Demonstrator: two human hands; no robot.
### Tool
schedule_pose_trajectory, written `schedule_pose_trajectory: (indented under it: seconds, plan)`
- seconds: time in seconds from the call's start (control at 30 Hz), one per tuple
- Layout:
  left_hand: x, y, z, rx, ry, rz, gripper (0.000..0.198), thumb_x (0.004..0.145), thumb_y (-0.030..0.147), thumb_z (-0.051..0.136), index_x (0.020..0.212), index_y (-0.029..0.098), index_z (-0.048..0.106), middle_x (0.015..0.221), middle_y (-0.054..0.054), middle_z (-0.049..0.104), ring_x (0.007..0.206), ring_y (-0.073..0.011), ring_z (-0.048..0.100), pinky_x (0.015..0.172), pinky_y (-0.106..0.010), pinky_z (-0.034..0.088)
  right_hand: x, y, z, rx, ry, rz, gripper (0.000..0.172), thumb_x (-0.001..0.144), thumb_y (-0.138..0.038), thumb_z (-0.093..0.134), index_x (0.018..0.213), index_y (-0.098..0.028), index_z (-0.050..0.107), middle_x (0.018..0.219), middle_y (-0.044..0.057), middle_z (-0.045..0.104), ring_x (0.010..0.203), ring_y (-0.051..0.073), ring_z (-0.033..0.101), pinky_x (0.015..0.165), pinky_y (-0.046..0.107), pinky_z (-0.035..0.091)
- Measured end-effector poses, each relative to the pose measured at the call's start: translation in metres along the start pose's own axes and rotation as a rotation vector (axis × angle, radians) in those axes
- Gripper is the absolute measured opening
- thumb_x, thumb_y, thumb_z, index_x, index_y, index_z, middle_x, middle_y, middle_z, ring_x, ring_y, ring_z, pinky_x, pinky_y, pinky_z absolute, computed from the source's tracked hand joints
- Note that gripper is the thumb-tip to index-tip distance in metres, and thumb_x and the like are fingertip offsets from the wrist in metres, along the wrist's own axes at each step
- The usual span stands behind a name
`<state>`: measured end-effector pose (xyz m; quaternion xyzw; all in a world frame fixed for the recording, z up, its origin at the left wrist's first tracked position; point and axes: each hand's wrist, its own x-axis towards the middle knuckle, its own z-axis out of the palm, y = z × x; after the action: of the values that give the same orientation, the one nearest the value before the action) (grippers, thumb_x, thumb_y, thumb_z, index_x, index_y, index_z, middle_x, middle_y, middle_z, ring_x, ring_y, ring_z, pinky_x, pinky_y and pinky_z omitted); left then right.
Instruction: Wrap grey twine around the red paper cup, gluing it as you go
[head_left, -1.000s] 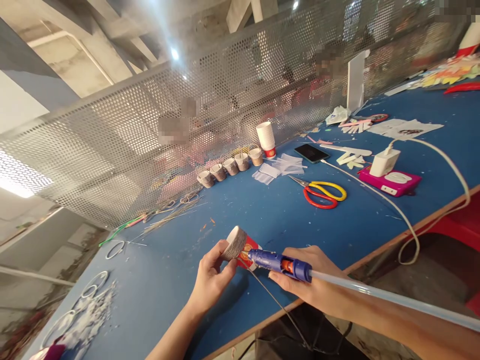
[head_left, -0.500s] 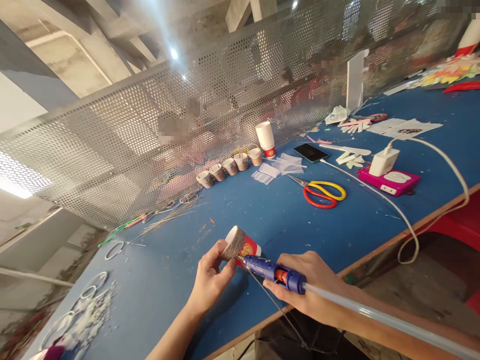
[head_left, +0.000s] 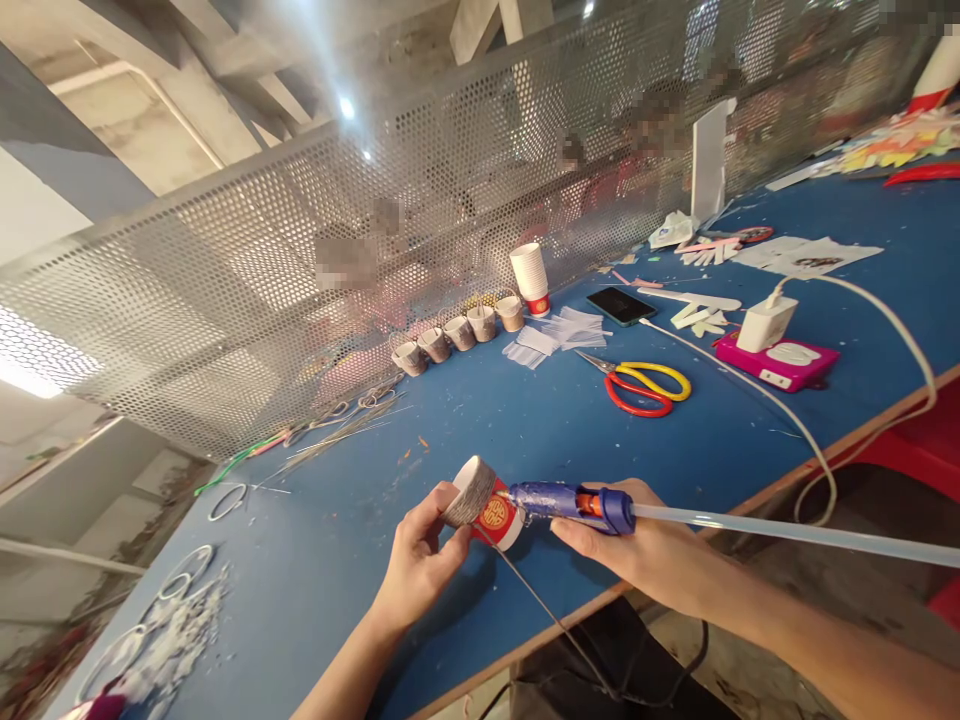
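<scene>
My left hand point(head_left: 420, 560) grips a small paper cup point(head_left: 484, 505) lying on its side, red and white with grey wrapping round its base end. My right hand point(head_left: 637, 545) is closed round a blue hot glue gun point(head_left: 566, 502) with an orange trigger part. The gun's nozzle touches the cup's red side. A long clear glue stick point(head_left: 787, 533) juts out of the gun's back toward the right. The gun's thin dark cord point(head_left: 540, 605) hangs over the near edge of the blue table point(head_left: 525, 430).
Red-and-yellow scissors point(head_left: 645, 385), a phone point(head_left: 622, 305), a pink power strip point(head_left: 780, 360) with a white charger and cable, a stack of paper cups point(head_left: 531, 278), a row of wrapped cups point(head_left: 457, 335), paper scraps and wire rings point(head_left: 187, 570) lie on the table. People sit behind the perforated metal screen point(head_left: 300, 250).
The glue gun swung from pointing up-left to nearly level, its nozzle moving onto the cup's red side. The cup turned slightly, showing more of its red label.
</scene>
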<state>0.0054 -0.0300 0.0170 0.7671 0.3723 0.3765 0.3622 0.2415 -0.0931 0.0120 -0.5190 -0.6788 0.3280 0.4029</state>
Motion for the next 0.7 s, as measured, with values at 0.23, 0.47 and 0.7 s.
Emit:
schedule_pose_trajectory:
  seconds: [0.23,0.47,0.7]
  plan:
    - [-0.001,-0.003,-0.002,0.039,-0.029,-0.022,0.007,0.079,0.018,0.055,0.074,0.015,0.058,0.072,-0.001,0.055,0.066,-0.0132,0.051,0.063,-0.023,0.044,-0.005,-0.004,0.019,-0.046,0.017,-0.084,0.033,0.084,-0.041,0.053,0.06,-0.02,0.047,0.051,-0.004,0.048,0.047,0.011,0.046,0.049,0.023,0.032]
    - [-0.001,-0.003,-0.004,-0.005,-0.032,0.004,0.006,0.078,0.017,0.056,0.074,0.015,0.059,0.072,0.0,0.055,0.067,-0.0126,0.05,0.063,-0.021,0.043,-0.002,0.002,0.007,0.078,-0.041,0.037,0.032,0.085,-0.044,0.052,0.063,-0.021,0.052,0.055,-0.003,0.05,0.051,0.012,0.045,0.05,0.024,0.034]
    - [-0.001,-0.005,-0.006,-0.103,-0.052,-0.007,0.007,0.078,0.019,0.06,0.073,0.015,0.059,0.072,-0.001,0.056,0.068,-0.0124,0.05,0.064,-0.021,0.043,0.006,0.017,-0.003,0.326,-0.163,0.233,0.043,0.084,-0.053,0.052,0.056,-0.021,0.045,0.043,-0.006,0.038,0.04,0.009,0.037,0.041,0.023,0.028]
